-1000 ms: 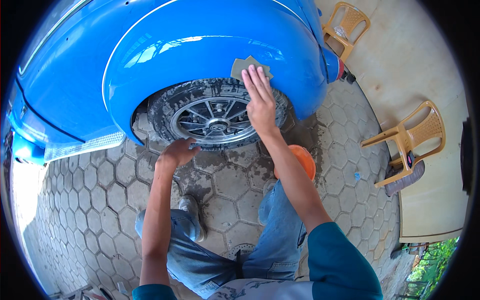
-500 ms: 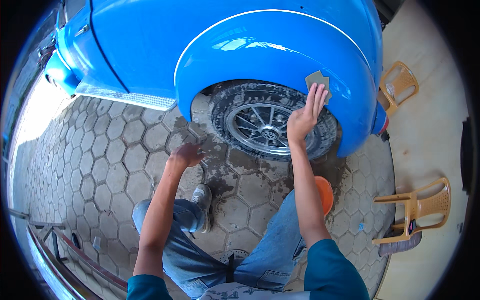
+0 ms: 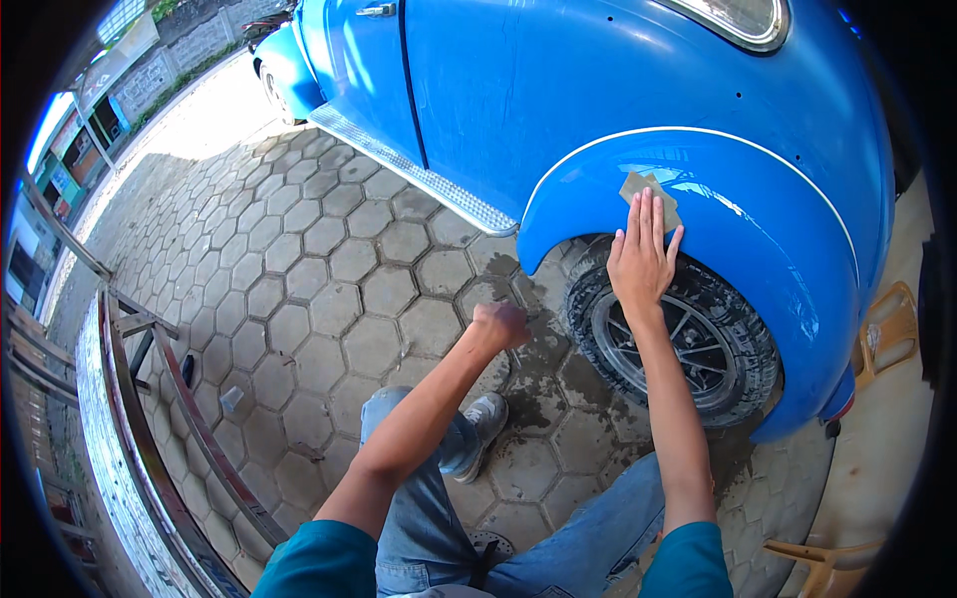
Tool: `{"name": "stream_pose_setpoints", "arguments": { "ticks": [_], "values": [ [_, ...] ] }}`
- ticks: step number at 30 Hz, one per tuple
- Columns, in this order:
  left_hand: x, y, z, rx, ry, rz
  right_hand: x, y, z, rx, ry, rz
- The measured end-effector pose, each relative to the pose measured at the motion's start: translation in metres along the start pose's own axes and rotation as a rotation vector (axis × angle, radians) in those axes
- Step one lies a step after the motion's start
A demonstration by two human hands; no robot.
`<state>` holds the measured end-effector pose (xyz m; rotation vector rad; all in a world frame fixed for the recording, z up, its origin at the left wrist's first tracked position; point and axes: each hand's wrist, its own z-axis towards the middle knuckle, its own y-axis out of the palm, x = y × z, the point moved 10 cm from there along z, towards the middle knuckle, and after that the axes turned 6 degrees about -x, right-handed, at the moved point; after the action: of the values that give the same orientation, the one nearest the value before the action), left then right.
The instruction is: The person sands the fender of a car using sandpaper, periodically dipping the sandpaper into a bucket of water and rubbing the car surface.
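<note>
On a paved yard (image 3: 329, 249), the tan sheet (image 3: 636, 182) lies against the blue fender (image 3: 723, 237), above its arched lower edge, under the flat, open right hand (image 3: 643, 267), projecting beyond it; the left hand (image 3: 501, 324) is farther, closure unclear.

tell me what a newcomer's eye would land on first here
Probably the bright blue car, which fills much of the upper right. Next, the person's right hand, laid against a brownish sheet on the fender, above the spoked wheel. The left hand hangs over the grey hexagonal paving, near the picture's centre.
</note>
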<state>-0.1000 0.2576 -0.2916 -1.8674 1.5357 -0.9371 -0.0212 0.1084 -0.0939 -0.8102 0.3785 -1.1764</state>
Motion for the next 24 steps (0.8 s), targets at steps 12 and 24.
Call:
{"name": "stream_pose_setpoints", "arguments": {
  "ticks": [12,24],
  "values": [
    [0.137,-0.029,0.034,0.003,0.344,-0.089,0.131,-0.092,-0.024,0.083,0.049,-0.199],
    [0.266,-0.021,0.019,-0.085,0.545,0.092,0.407,-0.085,-0.289,0.321,1.114,0.314]
  ]
}}
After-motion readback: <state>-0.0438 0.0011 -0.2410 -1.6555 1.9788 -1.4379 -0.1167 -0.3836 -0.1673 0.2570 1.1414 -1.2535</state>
